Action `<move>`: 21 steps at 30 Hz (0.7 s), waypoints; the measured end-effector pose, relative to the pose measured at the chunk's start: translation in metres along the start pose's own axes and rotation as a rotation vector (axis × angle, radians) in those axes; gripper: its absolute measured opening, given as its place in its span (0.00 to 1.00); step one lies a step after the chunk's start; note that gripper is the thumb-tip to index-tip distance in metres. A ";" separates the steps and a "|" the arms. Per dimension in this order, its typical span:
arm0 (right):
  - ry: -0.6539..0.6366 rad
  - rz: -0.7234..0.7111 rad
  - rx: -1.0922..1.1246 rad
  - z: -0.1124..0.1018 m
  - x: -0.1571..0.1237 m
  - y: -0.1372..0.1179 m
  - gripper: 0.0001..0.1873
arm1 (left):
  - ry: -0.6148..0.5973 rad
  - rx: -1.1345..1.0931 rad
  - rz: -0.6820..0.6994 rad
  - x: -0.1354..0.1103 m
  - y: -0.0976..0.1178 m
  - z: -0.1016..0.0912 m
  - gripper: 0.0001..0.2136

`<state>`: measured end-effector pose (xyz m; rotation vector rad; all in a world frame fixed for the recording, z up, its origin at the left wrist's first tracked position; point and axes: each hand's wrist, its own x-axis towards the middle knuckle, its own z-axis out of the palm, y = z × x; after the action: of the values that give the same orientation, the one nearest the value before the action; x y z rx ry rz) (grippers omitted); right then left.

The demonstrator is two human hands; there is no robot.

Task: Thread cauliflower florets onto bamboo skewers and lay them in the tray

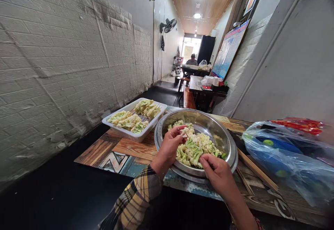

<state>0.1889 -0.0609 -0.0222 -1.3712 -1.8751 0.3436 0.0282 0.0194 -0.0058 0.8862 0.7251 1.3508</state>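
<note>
A wide steel bowl [229, 137] holds a heap of pale green-white cauliflower florets [194, 150]. My left hand [169, 148] is over the bowl's left side, thumb and fingers closed on a small cauliflower piece [185, 132]. At the near right rim, my right hand [219, 174] is closed in a pinch against the edge of the florets. What lies between its fingertips is hidden; a thin stick shows faintly beside that wrist. To the left stands a white tray [139, 137] with cauliflower on skewers [130, 122].
Bundled wooden skewers [257, 171] lie right of the bowl on the patterned wood tabletop [135, 147]. A clear plastic bag [292, 160] with blue and green contents and a red packet [300, 125] are farther right. Beyond are another table [195, 83] and a seated person [192, 60].
</note>
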 end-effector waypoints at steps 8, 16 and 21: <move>-0.014 -0.041 0.021 -0.001 0.000 0.004 0.17 | -0.118 0.051 -0.018 0.001 -0.001 -0.002 0.09; 0.043 -0.033 0.020 -0.002 -0.002 0.003 0.18 | 0.081 0.076 0.157 0.006 -0.004 -0.003 0.09; 0.064 -0.032 0.035 -0.003 -0.002 0.002 0.17 | 0.045 0.020 0.068 0.000 0.002 0.000 0.24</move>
<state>0.1927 -0.0625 -0.0228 -1.3129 -1.8282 0.3114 0.0277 0.0196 -0.0043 0.9054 0.7503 1.4300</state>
